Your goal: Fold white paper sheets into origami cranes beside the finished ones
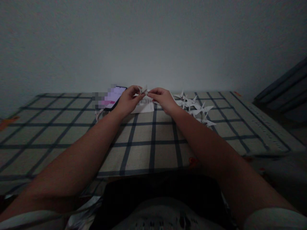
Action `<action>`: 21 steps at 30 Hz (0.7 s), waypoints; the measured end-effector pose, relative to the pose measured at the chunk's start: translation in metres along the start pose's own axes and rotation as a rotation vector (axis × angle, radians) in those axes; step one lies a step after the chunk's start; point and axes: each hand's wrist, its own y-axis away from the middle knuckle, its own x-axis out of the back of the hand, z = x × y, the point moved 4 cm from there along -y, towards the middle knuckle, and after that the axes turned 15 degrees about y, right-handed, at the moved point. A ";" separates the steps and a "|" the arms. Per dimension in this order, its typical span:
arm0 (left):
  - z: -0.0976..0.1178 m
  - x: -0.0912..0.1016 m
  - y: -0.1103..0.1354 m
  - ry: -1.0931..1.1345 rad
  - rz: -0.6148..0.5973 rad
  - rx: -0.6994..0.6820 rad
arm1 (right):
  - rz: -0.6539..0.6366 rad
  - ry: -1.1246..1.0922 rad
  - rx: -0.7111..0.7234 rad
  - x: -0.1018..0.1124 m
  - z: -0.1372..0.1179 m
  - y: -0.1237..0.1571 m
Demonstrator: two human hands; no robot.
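Note:
Both arms reach far forward over a checked cloth (144, 150). My left hand (128, 99) and my right hand (161, 98) meet at the far edge and pinch a small white folded paper piece (144, 90) between their fingertips. Each hand's fingers are closed on it. Under the hands lies a flat white paper sheet (145, 107).
A lit phone (112, 96) leans at the far edge, left of the hands, with a white cable (98, 115) below it. Several white folded paper cranes (195, 107) lie to the right. A pale wall stands behind. A dark slatted object (285, 89) is at far right.

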 end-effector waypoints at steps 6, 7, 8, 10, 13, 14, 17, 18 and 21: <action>0.000 0.001 0.000 -0.016 -0.034 0.007 | -0.022 -0.014 -0.017 0.000 0.001 0.000; 0.000 0.002 0.000 -0.014 -0.036 0.006 | -0.022 -0.007 -0.024 0.001 0.001 0.000; 0.000 0.002 0.000 -0.014 -0.036 0.006 | -0.022 -0.002 -0.029 0.001 0.001 0.000; 0.000 0.003 0.000 -0.019 -0.036 0.009 | -0.024 -0.003 -0.041 0.001 0.001 0.000; -0.001 0.004 0.000 -0.029 -0.034 0.011 | -0.035 -0.025 -0.055 0.001 0.001 0.002; -0.001 0.004 0.000 -0.030 -0.034 0.011 | -0.042 -0.028 -0.061 0.001 0.001 0.002; 0.000 0.003 0.001 -0.021 -0.030 0.015 | -0.052 -0.024 -0.063 0.001 0.001 0.003; 0.000 0.002 0.001 -0.016 -0.025 0.020 | -0.054 -0.019 -0.059 0.000 0.001 0.002; 0.000 0.000 0.001 0.004 -0.007 0.045 | -0.075 0.016 -0.041 -0.002 0.000 0.002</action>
